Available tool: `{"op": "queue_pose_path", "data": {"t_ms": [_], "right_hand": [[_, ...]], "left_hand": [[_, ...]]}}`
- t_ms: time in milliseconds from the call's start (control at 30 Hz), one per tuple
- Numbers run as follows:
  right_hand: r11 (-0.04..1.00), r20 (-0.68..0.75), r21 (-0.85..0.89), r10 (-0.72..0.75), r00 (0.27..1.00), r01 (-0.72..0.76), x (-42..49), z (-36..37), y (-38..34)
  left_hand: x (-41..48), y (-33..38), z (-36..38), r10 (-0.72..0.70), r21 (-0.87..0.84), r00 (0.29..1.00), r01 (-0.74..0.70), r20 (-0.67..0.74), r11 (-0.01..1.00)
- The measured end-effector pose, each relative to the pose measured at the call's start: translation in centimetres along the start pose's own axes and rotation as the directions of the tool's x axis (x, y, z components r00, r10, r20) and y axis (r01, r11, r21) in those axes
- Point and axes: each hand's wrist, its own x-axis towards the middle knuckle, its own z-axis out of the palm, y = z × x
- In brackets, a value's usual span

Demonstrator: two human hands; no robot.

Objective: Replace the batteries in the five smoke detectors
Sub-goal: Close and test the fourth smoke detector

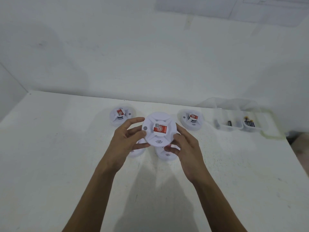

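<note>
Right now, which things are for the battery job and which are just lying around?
For the job: smoke detector held by left hand and right hand; back-left detector; back-right detector; near-left detector; near-right detector; batteries in clear trays.
Just lying about: paper on wall.

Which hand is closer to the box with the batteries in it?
Right. The right hand grips the smoke detector on its edge toward the battery box; the left hand grips the opposite edge, farther from the box.
</note>
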Motion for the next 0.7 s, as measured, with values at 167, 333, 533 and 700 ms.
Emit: {"op": "queue_pose_path", "data": {"t_ms": [167, 333, 533, 700], "right_hand": [[0.977, -0.060, -0.214, -0.009, 0.998, -0.004, 2.2, 0.5, -0.5], [0.962, -0.106, -0.270, -0.051, 0.993, 0.021, 5.1, 0.7, -0.7], [0.906, -0.093, -0.424, -0.031, 0.995, -0.011, 9.4, 1.1, -0.1], [0.815, -0.079, -0.572, 0.051, 0.996, -0.087, 11.7, 1.0, 1.1]], "left_hand": [[2.0, 0.0, -0.5, 0.003, 0.050, 0.997, 0.000, -0.079, 0.999], [5.0, -0.4, -0.6, 0.005, 0.068, 0.987, 0.006, -0.160, 0.998], [8.9, -2.2, -0.3, 0.033, 0.116, 0.958, 0.000, -0.284, 0.993], [11.8, -4.7, -0.4, 0.022, 0.221, 0.942, 0.055, -0.334, 0.974]]}}
